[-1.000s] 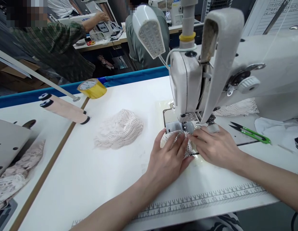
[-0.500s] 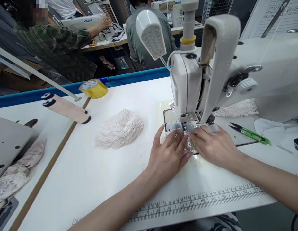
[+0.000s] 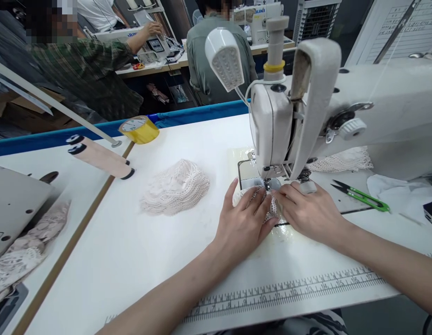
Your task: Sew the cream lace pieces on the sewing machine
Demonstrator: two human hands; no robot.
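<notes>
A small piece of white lace [image 3: 273,213] lies on the needle plate of a white sewing machine [image 3: 270,128], beneath the presser foot [image 3: 266,183]. My left hand [image 3: 241,218] rests flat over the lace, its fingers spread and pointing toward the foot. From the other side, my right hand [image 3: 307,209] has its fingers bent and pressed together on the lace's right edge, close to the needle. Both hands cover much of the piece, and the right fingertips are partly hidden. Left of the machine sits a pile of pale lace pieces [image 3: 177,188].
Green-handled thread snips [image 3: 364,197] lie right of my right hand, near a white cloth [image 3: 394,193]. More lace [image 3: 343,160] is behind the machine's needle area. Pink thread cones [image 3: 100,158] and yellow tape [image 3: 141,130] are at the left. Co-workers sit beyond the blue edge [image 3: 202,111].
The view has shifted slightly, so the scene sits a little lower. Both hands keep nearly the same place on the lace. A co-worker at the back has moved a little.
</notes>
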